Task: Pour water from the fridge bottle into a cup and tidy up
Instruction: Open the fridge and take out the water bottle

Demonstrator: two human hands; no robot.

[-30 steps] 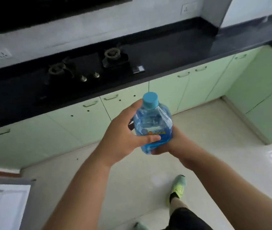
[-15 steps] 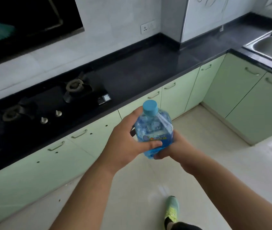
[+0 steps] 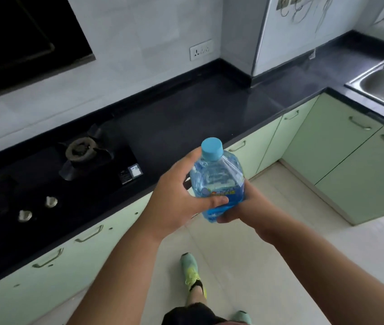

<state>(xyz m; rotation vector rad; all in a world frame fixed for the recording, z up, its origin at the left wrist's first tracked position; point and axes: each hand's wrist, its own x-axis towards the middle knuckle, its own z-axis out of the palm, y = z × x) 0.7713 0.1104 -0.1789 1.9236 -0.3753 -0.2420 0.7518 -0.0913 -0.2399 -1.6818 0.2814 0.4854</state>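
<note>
The blue water bottle (image 3: 216,181) (cap (image 3: 212,148) on) is up in the air above the floor (image 3: 268,242). The left hand (image 3: 177,202) grips its side at 9 o'clock. The right hand (image 3: 245,207) wraps around its bottom. The black counter (image 3: 198,109) is at 12 o'clock.

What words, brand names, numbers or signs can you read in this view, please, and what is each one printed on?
Nothing can be read.
Label on the water bottle, held in the left hand and right hand: coloured print, too blurred to read.
Sticker at the front corner of the gas stove: too small to read.
Wall socket: no legible marking.
</note>
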